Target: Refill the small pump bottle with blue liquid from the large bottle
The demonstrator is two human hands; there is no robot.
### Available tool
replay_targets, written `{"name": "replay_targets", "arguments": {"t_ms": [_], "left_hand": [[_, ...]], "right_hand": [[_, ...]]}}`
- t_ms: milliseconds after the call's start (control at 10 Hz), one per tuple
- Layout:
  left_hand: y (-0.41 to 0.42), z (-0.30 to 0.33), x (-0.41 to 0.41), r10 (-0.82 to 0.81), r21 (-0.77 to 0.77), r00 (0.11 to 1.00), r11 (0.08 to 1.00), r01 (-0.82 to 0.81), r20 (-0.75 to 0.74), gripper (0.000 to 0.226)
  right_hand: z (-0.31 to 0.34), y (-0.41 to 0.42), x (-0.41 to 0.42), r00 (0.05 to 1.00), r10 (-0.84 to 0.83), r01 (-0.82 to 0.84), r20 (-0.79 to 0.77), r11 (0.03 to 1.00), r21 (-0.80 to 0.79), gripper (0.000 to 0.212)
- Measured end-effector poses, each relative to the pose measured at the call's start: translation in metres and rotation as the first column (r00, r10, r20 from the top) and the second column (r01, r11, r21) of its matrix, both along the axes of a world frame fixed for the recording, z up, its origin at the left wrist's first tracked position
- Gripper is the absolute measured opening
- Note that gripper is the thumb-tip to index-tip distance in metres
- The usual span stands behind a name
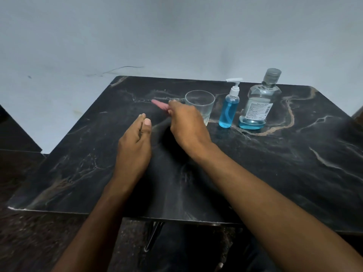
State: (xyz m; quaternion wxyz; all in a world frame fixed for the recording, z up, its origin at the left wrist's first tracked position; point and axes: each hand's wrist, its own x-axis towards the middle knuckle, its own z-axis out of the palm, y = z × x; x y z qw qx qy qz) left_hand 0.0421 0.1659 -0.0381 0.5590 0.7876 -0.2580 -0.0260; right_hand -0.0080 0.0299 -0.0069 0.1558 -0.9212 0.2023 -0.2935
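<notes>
The small pump bottle (229, 108), white pump on top and mostly full of blue liquid, stands upright at the back right of the black marble table (275, 163). Just right of it stands the large clear bottle (258, 104) with a grey cap, a white label and a little blue liquid at the bottom. My right hand (187, 124) is left of both bottles, fingers curled round a small pink object (160, 105) that sticks out to the left. My left hand (135, 146) hovers over the table's middle with fingers straight, holding nothing.
An empty clear glass (202, 105) stands just behind my right hand, left of the pump bottle. A pale wall rises behind the table. The table's front edge runs near my forearms, with dark floor below.
</notes>
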Motion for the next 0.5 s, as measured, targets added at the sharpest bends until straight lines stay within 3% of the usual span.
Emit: {"name": "replay_targets", "arguments": {"t_ms": [100,200,400,500], "left_hand": [[-0.003,0.0,0.0,0.018,-0.04,1.0,0.999,-0.018,0.003,0.052],[-0.006,0.0,0.002,0.017,-0.017,1.0,1.0,-0.017,0.019,0.049],[-0.005,-0.001,0.006,-0.048,0.033,0.997,0.998,0.046,0.058,0.049],[-0.01,0.001,0.006,-0.096,0.085,0.99,0.993,0.087,0.104,0.049]], "right_hand": [[-0.014,0.0,0.02,0.983,-0.054,0.033,-0.173,0.992,-0.122,0.037],[-0.032,0.005,0.03,0.914,0.004,-0.008,-0.405,1.0,-0.01,0.036],[-0.022,0.004,0.01,0.886,0.262,-0.179,-0.383,0.955,0.238,0.056],[-0.011,-0.009,-0.027,0.945,0.225,-0.188,-0.236,0.967,0.17,0.04]]}}
